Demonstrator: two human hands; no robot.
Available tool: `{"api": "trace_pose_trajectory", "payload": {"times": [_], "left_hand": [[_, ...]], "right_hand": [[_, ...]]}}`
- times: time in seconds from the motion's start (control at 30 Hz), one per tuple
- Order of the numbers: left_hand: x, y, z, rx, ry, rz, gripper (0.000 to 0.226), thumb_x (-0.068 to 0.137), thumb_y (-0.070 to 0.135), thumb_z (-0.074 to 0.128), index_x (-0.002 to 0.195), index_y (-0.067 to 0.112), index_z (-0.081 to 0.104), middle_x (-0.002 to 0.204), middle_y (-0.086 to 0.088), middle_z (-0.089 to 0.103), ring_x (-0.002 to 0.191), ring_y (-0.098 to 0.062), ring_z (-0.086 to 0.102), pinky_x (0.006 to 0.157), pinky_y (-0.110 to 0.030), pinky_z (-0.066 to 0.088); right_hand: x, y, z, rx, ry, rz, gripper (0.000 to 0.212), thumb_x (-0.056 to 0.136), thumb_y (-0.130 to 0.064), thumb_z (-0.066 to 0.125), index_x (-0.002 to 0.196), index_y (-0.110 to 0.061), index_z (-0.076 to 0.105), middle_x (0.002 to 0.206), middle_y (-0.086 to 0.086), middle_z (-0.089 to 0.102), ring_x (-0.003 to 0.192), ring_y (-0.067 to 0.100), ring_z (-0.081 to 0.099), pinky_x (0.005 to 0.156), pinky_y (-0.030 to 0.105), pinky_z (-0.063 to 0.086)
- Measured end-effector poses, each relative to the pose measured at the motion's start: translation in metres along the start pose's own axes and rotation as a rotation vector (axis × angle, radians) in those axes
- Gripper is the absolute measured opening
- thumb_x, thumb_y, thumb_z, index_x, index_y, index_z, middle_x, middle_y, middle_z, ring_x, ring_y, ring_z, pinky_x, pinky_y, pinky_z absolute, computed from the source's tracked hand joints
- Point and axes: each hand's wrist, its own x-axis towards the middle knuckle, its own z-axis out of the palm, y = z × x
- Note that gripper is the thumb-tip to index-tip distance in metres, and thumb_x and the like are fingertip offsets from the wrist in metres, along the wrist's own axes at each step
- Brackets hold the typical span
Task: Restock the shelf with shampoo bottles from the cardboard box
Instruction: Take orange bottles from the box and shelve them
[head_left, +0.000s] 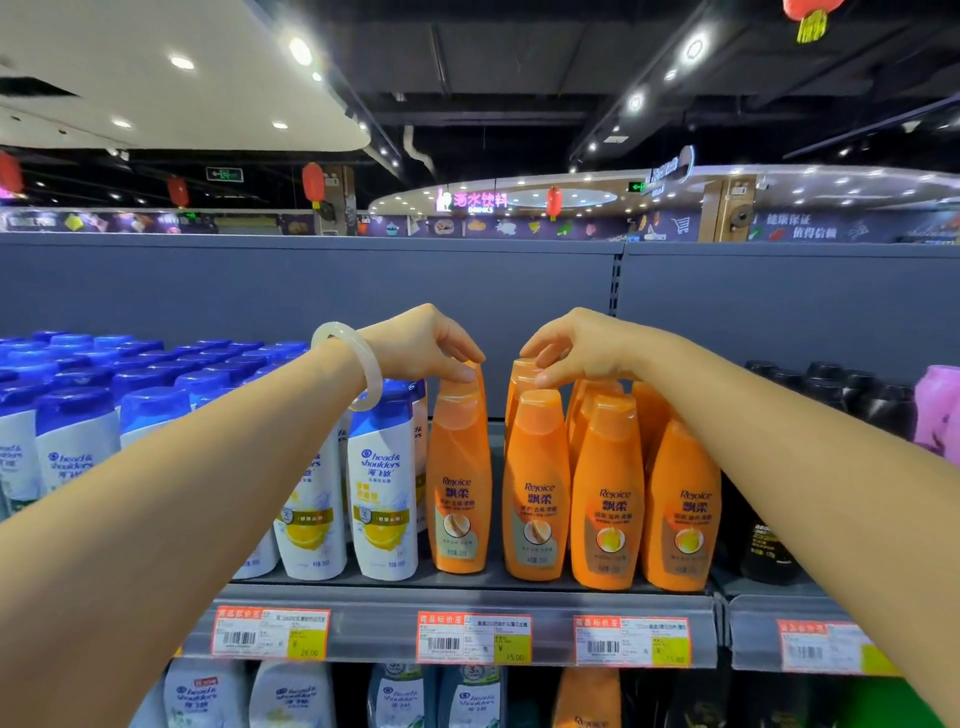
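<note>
**Both hands on orange caps at the shelf**

The shelf runs wide below both outstretched arms, its grey back panel rising behind the hands. Off to the left of the left hand, a big block of blue-capped white bottles fills the shelf. Right under the hands stand the orange shampoo bottles, upright, in rows running to the back. Out past the right arm, black bottles and a pink one.

The left hand, pale bangle on its wrist, pinches the cap of the leftmost orange bottle from above. The right hand curls its fingertips onto the cap of a second-row orange bottle, just behind the front one. The hands sit near each other, not touching.

Below them, price tags line the shelf edge.
</note>
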Motion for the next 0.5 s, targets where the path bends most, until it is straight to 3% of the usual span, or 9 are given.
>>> {"api": "trace_pose_trajectory", "payload": {"times": [0.17,0.3,0.5], "left_hand": [[-0.014,0.005,-0.008,-0.089,0.124,0.009,0.037,0.087,0.023,0.062,0.123,0.016,0.059,0.12,-0.003,0.063,0.102,-0.012,0.058,0.091,-0.024,0.045],[-0.032,0.012,-0.007,-0.158,0.187,0.007,0.041,0.087,0.033,0.06,0.124,0.018,0.058,0.117,0.002,0.063,0.102,-0.008,0.057,0.088,-0.022,0.042],[-0.072,0.024,0.021,-0.09,0.459,0.061,0.037,0.084,0.032,0.064,0.119,0.019,0.061,0.117,0.004,0.061,0.109,-0.007,0.054,0.092,-0.022,0.038]], "right_hand": [[-0.015,-0.007,-0.01,0.104,0.123,-0.038,0.038,0.088,-0.033,0.059,0.124,-0.02,0.057,0.128,0.001,0.058,0.106,0.008,0.051,0.083,0.024,0.041],[-0.032,-0.013,-0.007,0.081,0.118,-0.05,0.038,0.09,-0.042,0.051,0.121,-0.022,0.059,0.126,-0.003,0.059,0.109,0.008,0.051,0.088,0.026,0.043],[-0.071,-0.006,0.004,0.021,0.235,-0.01,0.036,0.089,-0.044,0.05,0.115,-0.022,0.062,0.121,-0.004,0.061,0.106,0.009,0.052,0.087,0.026,0.042]]}}
